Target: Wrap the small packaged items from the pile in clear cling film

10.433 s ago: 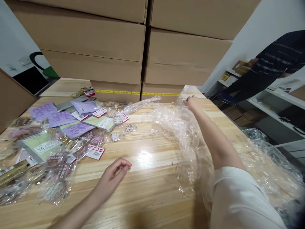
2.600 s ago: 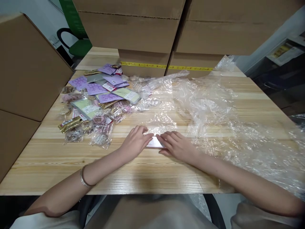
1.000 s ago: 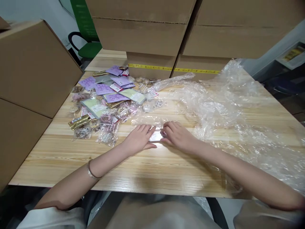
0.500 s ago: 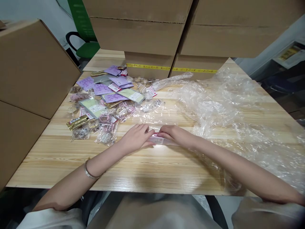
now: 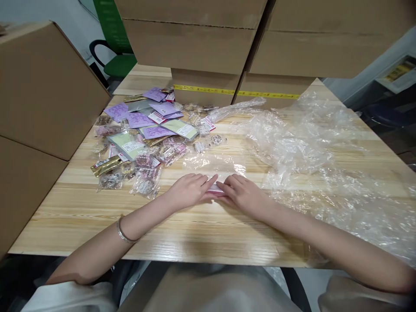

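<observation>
A pale wood-grained table spreads across the view, with tall brown cardboard boxes along its back. Yellow tape crosses the lowest boxes, its dark marks too small to read. Crumpled clear plastic film covers much of the table's right side. At left lies a loose heap: flat purple packets, pale-green packets with grey borders and white labels printed in illegible lines, and a shiny gold packet. The left hand and right hand almost meet near the middle of the table. Between them is a small flat white-and-pink packet — the left fingers and thumb close about its left end, the right ones about its right, with a narrow gap between the fingertips. Smallest, the red-edged white cards in the heap carry print — any brand is too blurred to read.
</observation>
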`<act>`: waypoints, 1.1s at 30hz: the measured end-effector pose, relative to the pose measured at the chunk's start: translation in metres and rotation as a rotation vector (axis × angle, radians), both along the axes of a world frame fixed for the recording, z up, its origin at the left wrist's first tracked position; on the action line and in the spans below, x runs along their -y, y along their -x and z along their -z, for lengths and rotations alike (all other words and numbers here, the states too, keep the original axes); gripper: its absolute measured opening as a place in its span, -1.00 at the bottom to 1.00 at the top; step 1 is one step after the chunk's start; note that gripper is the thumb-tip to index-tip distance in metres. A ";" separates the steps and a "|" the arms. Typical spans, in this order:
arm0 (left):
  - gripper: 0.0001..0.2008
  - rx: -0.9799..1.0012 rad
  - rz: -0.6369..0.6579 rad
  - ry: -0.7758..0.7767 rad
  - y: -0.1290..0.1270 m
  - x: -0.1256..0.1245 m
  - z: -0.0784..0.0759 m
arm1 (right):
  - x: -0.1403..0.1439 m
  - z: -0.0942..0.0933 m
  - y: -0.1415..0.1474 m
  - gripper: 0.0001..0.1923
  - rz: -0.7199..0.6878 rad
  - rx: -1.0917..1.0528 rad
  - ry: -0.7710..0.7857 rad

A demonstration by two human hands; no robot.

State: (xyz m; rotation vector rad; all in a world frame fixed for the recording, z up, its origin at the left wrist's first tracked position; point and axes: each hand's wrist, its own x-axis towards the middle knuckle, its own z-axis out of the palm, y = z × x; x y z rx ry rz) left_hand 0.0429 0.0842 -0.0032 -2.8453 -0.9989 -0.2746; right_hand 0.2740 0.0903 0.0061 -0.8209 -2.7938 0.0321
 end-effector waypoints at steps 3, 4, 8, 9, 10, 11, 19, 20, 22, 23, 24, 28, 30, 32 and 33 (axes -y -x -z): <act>-0.42 -0.026 -0.037 0.001 0.000 -0.001 -0.002 | -0.015 0.000 -0.003 -0.65 0.018 -0.068 0.231; -0.37 -0.047 -0.055 -0.002 -0.001 -0.002 -0.002 | -0.020 0.000 -0.003 -0.66 0.026 -0.068 0.287; -0.26 -0.068 -0.131 0.000 -0.002 -0.002 0.004 | -0.026 0.002 0.000 -0.67 0.103 0.014 0.135; -0.29 -0.068 -0.146 0.007 -0.002 -0.002 0.005 | -0.023 0.002 0.001 -0.64 0.117 0.037 0.058; -0.31 -0.068 -0.151 0.014 -0.001 -0.002 0.006 | -0.019 0.003 0.002 -0.59 0.117 0.058 -0.001; -0.33 -0.068 -0.144 0.021 -0.001 -0.002 0.006 | -0.014 0.004 0.002 -0.53 0.107 0.077 -0.042; -0.52 0.035 -0.138 0.064 -0.001 -0.004 0.000 | -0.018 0.002 -0.004 -0.55 0.062 0.079 0.040; -0.54 0.015 -0.154 0.044 -0.002 -0.003 0.000 | -0.023 0.001 -0.004 -0.55 0.084 0.096 0.054; -0.51 -0.026 -0.156 0.016 -0.004 -0.003 0.000 | -0.032 -0.001 -0.001 -0.57 0.153 0.147 0.044; -0.45 -0.034 -0.149 0.024 -0.004 -0.003 0.002 | -0.034 -0.002 0.000 -0.58 0.191 0.163 0.034; -0.38 -0.031 -0.142 0.043 -0.004 -0.004 0.003 | -0.035 -0.002 0.002 -0.59 0.225 0.163 0.035; -0.38 -0.003 -0.148 0.074 -0.001 -0.008 0.010 | -0.034 -0.010 0.005 -0.51 0.371 0.054 0.281; -0.48 -0.024 -0.123 0.053 0.001 -0.010 0.012 | -0.036 -0.017 0.007 -0.47 0.500 0.043 0.535; -0.51 -0.071 -0.089 0.028 0.001 -0.009 0.010 | -0.041 -0.024 0.009 -0.50 0.582 0.092 0.753; -0.51 -0.099 -0.076 0.013 0.000 -0.008 0.009 | -0.045 -0.027 0.010 -0.51 0.581 0.133 0.826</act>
